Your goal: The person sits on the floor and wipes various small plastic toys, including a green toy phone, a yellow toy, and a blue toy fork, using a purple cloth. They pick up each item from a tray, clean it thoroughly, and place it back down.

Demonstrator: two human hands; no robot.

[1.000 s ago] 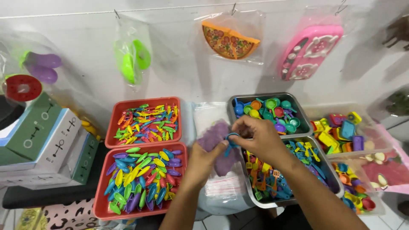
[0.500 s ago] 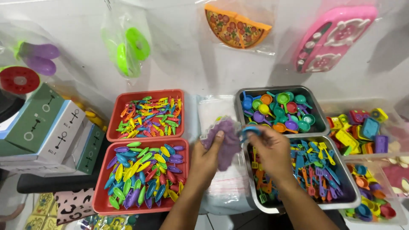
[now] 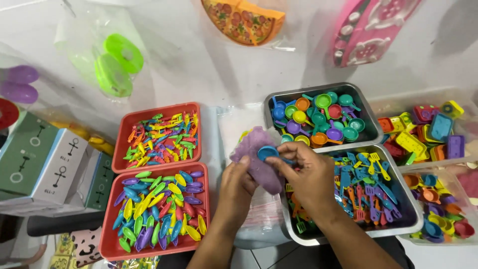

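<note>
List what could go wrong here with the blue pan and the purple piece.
1. The blue pan is pinched only at the right hand's fingertips; it may slip into the spatula tray.
2. The left hand grips the purple piece by its lower edge, so it might tip.

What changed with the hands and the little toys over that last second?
The right hand has brought a small blue pan up against the purple toy that the left hand holds; earlier no pan showed clearly in its fingers. Both hands have slid a little down and right in the picture, partly because the camera moved. The red trays and metal trays kept their contents and places.
</note>
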